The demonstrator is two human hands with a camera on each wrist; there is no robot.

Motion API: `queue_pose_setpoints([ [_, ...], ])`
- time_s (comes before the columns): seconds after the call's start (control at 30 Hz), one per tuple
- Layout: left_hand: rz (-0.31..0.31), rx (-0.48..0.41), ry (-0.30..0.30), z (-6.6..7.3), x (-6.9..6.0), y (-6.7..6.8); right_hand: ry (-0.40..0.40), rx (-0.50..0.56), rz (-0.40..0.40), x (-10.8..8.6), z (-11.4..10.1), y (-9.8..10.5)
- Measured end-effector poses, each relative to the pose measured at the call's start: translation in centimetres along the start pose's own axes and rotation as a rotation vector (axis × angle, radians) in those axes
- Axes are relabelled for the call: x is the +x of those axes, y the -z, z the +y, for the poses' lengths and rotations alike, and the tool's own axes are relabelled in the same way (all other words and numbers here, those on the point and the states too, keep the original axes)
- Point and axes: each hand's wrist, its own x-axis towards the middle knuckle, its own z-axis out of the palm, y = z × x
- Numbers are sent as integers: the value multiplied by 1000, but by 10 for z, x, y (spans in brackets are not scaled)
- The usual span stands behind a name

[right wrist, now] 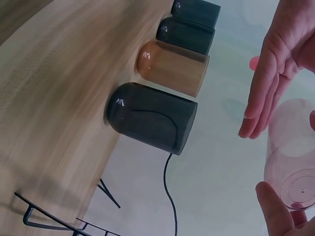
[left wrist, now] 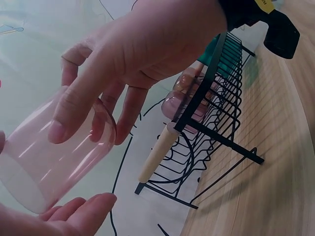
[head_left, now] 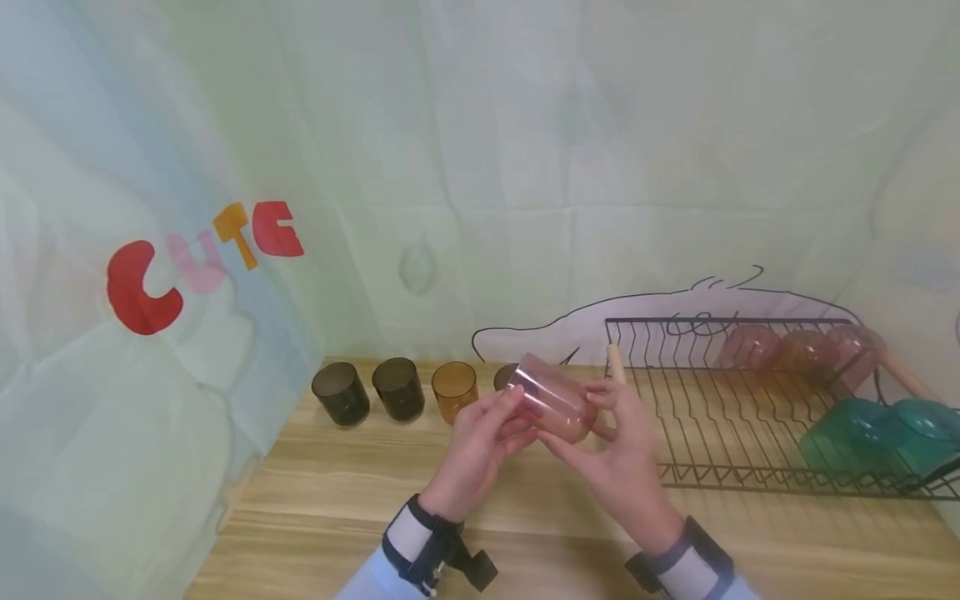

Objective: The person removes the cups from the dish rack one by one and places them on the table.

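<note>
A clear pink cup (head_left: pixel 558 402) is held tilted above the table between both hands. My left hand (head_left: pixel 474 454) pinches one end of it, thumb on top and fingers beneath. At the other end, my right hand (head_left: pixel 618 454) grips the cup with thumb and fingers. The right wrist view shows the round base of the pink cup (right wrist: pixel 299 189) beside the right fingers. Behind the hands stand two dark cups, the outer one (head_left: pixel 341 395) and its neighbour (head_left: pixel 399 390), then an amber cup (head_left: pixel 455 387). Another dark cup (right wrist: pixel 150 118) is partly hidden in the head view.
To the right, a black wire dish rack (head_left: pixel 697 475) with wooden handles stands on the wooden table (head_left: pixel 300 533). It holds pink cups (head_left: pixel 750 346), an amber cup (head_left: pixel 806 354) and two teal cups (head_left: pixel 847 437). A printed cloth (head_left: pixel 510 167) hangs behind the table.
</note>
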Motion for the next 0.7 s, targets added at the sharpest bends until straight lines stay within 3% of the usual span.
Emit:
queue_pose_setpoints([
  [0.37,67,-49,25,1,3,-4,-51,-2,-52,-9,3,-3],
  [0.7,60,38,-28,12,8,-11,-43,0,-86,-1,6,5],
])
